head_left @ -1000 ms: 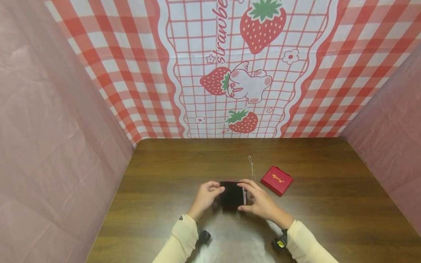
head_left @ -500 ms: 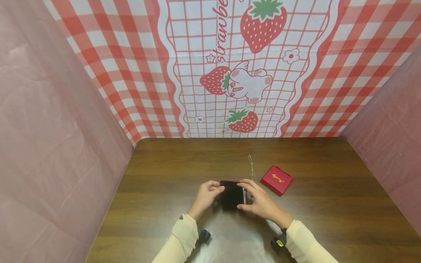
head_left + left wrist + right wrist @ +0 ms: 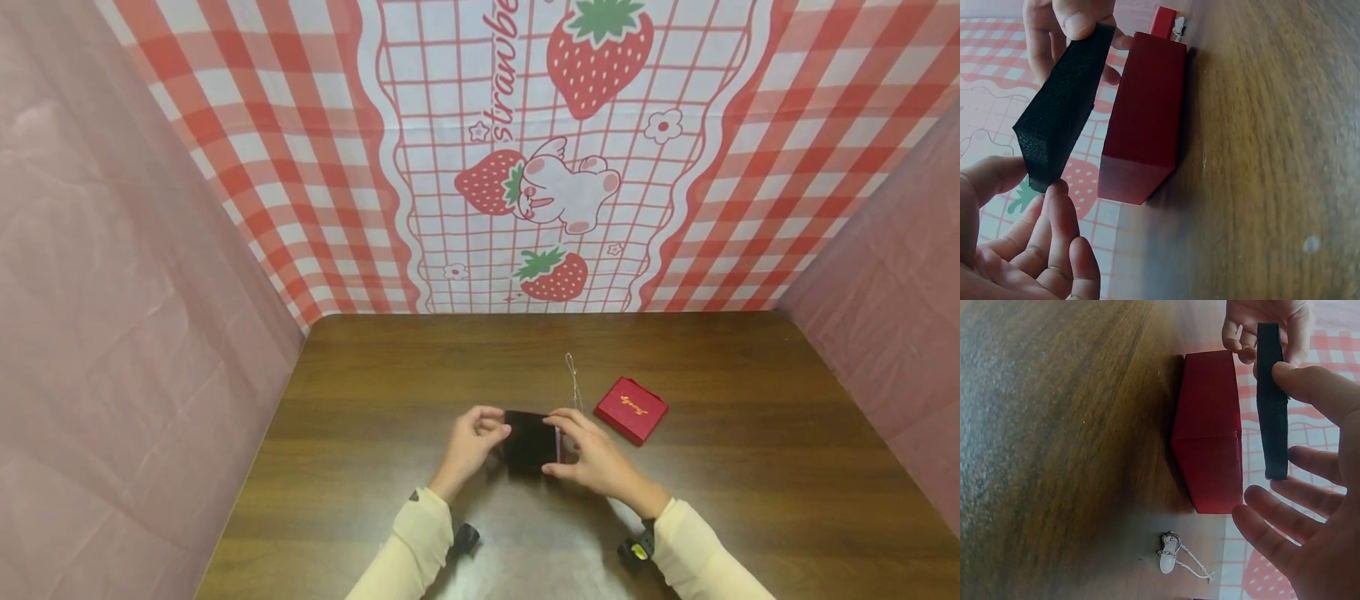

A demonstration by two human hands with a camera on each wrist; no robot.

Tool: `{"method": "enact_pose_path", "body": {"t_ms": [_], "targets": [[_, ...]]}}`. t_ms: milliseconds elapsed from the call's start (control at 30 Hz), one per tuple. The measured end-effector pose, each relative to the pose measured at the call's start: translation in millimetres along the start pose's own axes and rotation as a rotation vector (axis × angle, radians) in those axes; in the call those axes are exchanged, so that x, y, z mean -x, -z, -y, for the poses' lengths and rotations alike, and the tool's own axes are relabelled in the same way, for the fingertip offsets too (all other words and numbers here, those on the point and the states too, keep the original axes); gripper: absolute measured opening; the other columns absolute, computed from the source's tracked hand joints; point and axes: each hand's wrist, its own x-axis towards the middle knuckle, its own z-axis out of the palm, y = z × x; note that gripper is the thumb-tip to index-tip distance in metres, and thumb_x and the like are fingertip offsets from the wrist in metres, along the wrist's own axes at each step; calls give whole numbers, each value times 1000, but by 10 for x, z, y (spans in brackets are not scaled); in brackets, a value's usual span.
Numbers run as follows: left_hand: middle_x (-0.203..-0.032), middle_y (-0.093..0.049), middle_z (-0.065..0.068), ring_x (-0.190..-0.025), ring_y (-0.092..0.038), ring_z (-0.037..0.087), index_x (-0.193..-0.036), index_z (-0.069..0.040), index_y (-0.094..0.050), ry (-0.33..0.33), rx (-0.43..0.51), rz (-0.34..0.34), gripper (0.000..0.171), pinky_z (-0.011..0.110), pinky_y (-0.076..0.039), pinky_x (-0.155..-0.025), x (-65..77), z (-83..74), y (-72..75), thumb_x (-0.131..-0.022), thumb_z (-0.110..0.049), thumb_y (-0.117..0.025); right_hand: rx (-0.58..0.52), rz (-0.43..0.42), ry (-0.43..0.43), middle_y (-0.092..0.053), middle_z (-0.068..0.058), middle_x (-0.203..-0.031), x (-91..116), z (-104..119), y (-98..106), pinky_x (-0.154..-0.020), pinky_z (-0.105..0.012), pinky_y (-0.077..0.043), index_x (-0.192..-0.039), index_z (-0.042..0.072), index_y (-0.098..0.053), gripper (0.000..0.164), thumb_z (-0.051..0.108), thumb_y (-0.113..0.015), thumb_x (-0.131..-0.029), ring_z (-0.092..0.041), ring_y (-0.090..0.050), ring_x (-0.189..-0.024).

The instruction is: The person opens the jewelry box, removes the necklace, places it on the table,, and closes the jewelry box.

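Note:
A black foam insert, a flat square pad, is held between both hands. My left hand pinches its left edge between thumb and fingers. At the other side my right hand holds it, thumb on the near edge and fingertips at the far corner. Directly under the pad, a red box base stands on the table. In the right wrist view a gap shows between the insert and the red box. The pad hides the box's inside in the head view.
Beyond my right hand lies a red box lid with gold lettering. A silver chain necklace with a pale pendant lies on the wooden table beside it. A strawberry-print cloth hangs behind.
The insert has shifted very slightly away from me and to the right, with my left fingers moving along with it. My right hand, the lid and the necklace look nearly unchanged.

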Motion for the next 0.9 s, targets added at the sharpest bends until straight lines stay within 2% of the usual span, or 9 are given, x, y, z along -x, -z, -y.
{"method": "enact_pose_path", "body": {"t_ms": [233,467,900], "targets": [[-93,-71,21,-74,-62,11,-104,4,-66,-30,-57,-2,24,22,-52,-68,-7,-10,0,-85,-7,-72,1,20,-31,-60,-11,-124,-5,-10,15,-88,-45,-54,-123,4,-62,64,25,-88,-68,-26,-64,-105],[-93,-73,16,-78,-68,18,-103,1,-69,-21,-118,28,23,25,-54,-69,-22,-22,-1,-85,-13,-73,13,49,-62,-60,-11,-124,-13,-43,25,-88,-45,-54,-123,4,-62,63,27,-87,-69,-26,-64,-104],[-93,-73,14,-79,-69,19,-104,2,-70,-13,-142,51,23,24,-54,-68,-32,-27,-40,-85,-11,-73,34,41,-72,-61,-10,-121,-11,-109,29,-86,-44,-55,-120,4,-63,62,26,-88,-68,-27,-66,-102]]}}
